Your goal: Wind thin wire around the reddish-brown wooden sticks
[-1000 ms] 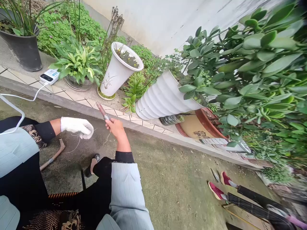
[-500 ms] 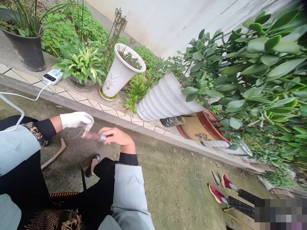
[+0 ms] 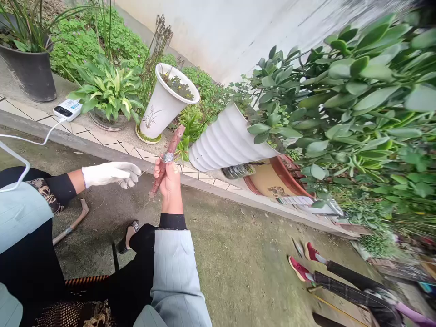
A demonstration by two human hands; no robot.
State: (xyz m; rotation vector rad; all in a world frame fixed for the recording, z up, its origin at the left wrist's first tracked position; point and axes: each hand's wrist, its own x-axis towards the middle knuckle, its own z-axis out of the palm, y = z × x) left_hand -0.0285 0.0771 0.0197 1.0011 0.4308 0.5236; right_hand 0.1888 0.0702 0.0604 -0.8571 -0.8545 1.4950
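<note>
My right hand (image 3: 170, 181), bare, is closed around a reddish-brown stick (image 3: 176, 138) that tilts up to the right. Silver wire (image 3: 168, 156) is wound in a band about the stick's middle, just above my fingers. To its left, my left hand (image 3: 112, 174) wears a white knit glove. Its fingers are bent together, and a thin loose strand runs from the fingertips toward the stick; the exact pinch is hard to see. A curved wooden piece (image 3: 72, 222) lies on the ground below my left wrist.
A tiled ledge (image 3: 116, 146) carries a white flowerpot (image 3: 153, 109), a ribbed white planter (image 3: 218, 141), a black pot (image 3: 30, 75) and a white device (image 3: 68, 110) with a cable. Another person's red shoes (image 3: 299, 268) stand at lower right, near a long yellow stick (image 3: 334, 309).
My right hand has moved up and right and turned; the stick, blurred and level before, now tilts upright. My left hand's curled fingers have straightened somewhat toward the right.
</note>
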